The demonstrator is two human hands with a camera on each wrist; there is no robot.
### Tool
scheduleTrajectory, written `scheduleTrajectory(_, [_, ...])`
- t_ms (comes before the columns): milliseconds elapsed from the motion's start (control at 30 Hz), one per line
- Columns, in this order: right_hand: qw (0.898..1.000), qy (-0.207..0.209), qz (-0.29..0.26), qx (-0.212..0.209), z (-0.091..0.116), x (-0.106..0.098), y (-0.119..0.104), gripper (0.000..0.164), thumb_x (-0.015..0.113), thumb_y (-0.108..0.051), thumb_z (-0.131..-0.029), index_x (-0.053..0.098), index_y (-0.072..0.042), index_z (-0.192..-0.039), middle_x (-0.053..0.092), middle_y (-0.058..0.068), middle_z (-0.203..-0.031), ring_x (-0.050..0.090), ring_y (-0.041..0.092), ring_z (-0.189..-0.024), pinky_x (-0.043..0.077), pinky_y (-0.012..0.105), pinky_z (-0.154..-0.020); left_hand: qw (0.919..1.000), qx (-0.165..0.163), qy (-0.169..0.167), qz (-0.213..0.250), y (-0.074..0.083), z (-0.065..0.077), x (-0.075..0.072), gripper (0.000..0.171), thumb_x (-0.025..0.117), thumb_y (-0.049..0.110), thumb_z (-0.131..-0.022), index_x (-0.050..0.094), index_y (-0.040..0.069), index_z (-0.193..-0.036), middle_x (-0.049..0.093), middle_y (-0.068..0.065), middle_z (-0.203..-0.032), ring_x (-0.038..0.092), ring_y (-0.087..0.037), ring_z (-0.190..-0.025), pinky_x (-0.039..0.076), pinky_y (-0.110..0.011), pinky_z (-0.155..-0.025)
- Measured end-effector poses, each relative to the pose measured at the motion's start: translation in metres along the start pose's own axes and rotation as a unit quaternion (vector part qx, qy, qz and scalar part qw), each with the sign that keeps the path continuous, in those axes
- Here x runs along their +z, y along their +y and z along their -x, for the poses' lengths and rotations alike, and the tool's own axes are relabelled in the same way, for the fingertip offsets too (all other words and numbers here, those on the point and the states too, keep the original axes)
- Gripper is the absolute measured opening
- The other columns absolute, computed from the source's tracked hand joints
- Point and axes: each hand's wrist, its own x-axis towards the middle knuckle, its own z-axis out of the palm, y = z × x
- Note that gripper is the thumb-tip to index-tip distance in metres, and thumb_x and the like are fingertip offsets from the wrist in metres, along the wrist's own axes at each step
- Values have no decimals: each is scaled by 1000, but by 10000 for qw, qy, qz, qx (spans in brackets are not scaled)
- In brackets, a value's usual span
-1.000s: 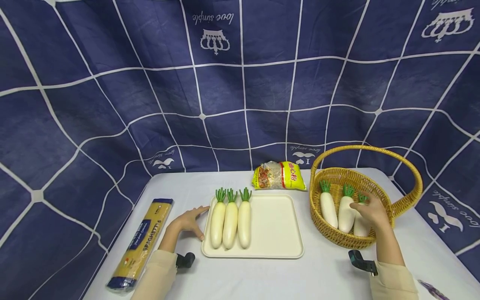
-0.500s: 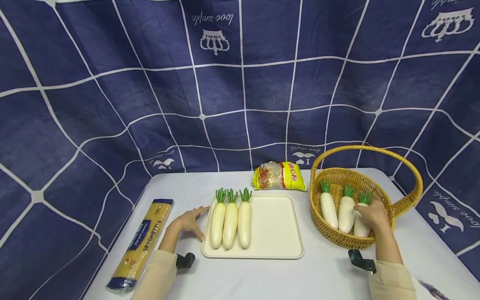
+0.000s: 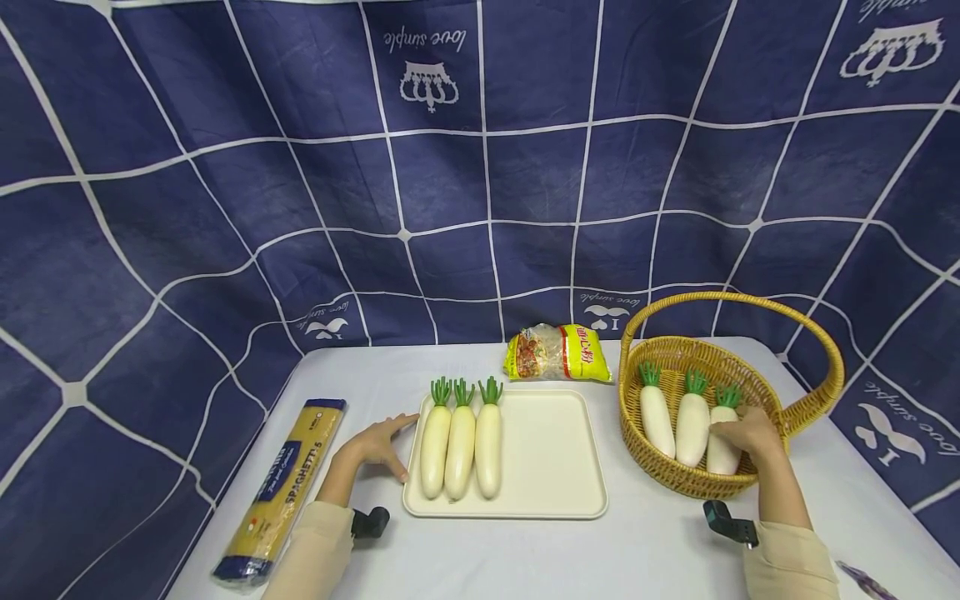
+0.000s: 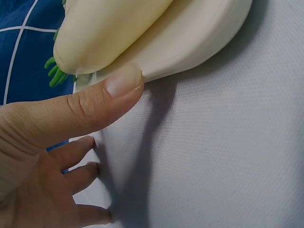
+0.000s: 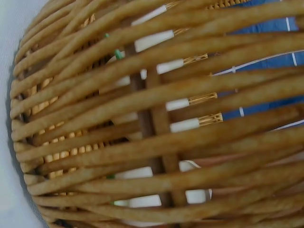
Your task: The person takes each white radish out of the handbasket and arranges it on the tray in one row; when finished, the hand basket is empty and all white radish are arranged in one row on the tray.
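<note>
Three white radishes with green tops lie in a wicker basket [image 3: 816, 398] at the right of the head view. Over the rightmost white radish [image 3: 723, 450] is my right hand [image 3: 752, 433], its thumb across the upper part and its other fingers down the right side, mostly hidden. Basket weave hides that hand in the right wrist view. On the left, a cream tray [image 3: 551, 454] carries three yellowish-white radishes [image 3: 460, 454]. My left hand [image 3: 377, 444] stays by the tray's left edge with fingers spread; its thumb [image 4: 124, 81] is at the rim.
A long pack of spaghetti [image 3: 288, 487] lies left of the left arm. Behind the tray sits a yellow and clear food bag [image 3: 558, 352]. The basket's tall handle [image 3: 731, 296] arches above it. A small purple-patterned object [image 3: 866, 578] lies at the lower right.
My right hand has come down from the leaves of the rightmost radish onto its upper body, shifting slightly right at the end. The left hand, tray and radishes have stayed put.
</note>
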Motion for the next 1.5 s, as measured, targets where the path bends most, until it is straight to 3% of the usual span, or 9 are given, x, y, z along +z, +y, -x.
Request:
scheduleTrajectory(200, [9984,151,541,-101,1,0,-2,77,62,-15,-78,23,30,-127,32,49,-123,41,59,-107,42,60,-91,10000,-21,-20,37,-1,0,0,109,91,16,-47,40,11,-143,30,-25,-148,21,-50,-135,18,-66,-108])
scheduleTrajectory(467, [9963,131,848,-99,4,-1,-6,74,61,-22,-81,28,27,-126,39,46,-118,45,56,-102,45,58,-85,10000,30,-2,-3,0,1,-1,109,91,16,-47,40,11,-143,30,-26,-148,22,-50,-135,18,-66,-108])
scheduleTrajectory(800, [9934,864,758,-59,4,6,-5,67,60,-23,-79,39,24,-122,48,43,-106,51,51,-88,50,52,-69,10000,60,1,-8,0,1,-2,108,91,16,-47,40,11,-143,30,-26,-147,22,-50,-135,18,-65,-108])
scheduleTrajectory(1000, [9894,1279,683,-32,8,6,-12,67,60,-20,-80,38,21,-128,43,45,-120,46,59,-101,45,60,-80,10000,61,-8,51,0,1,-1,109,91,16,-47,40,10,-143,30,-26,-147,22,-50,-135,18,-65,-108])
scheduleTrajectory(1233, [9834,1737,399,-342,17,4,-20,56,62,-19,-82,49,19,-120,50,42,-113,48,54,-97,45,56,-73,10000,57,16,44,0,1,-1,108,91,15,-47,41,10,-142,30,-26,-147,21,-50,-135,17,-66,-108])
scheduleTrajectory(1400, [9837,1747,73,-415,23,3,-26,63,63,-26,-84,46,18,-125,48,41,-120,47,53,-103,45,55,-77,10000,56,29,68,-1,1,0,108,91,15,-46,41,11,-142,30,-26,-147,21,-50,-135,17,-66,-108])
scheduleTrajectory(1500, [9862,1589,-167,-441,27,2,-30,67,64,-29,-85,44,18,-127,49,40,-121,49,50,-104,49,45,-74,9999,44,15,92,-1,0,0,109,91,16,-46,41,11,-143,30,-25,-148,21,-49,-136,16,-66,-108])
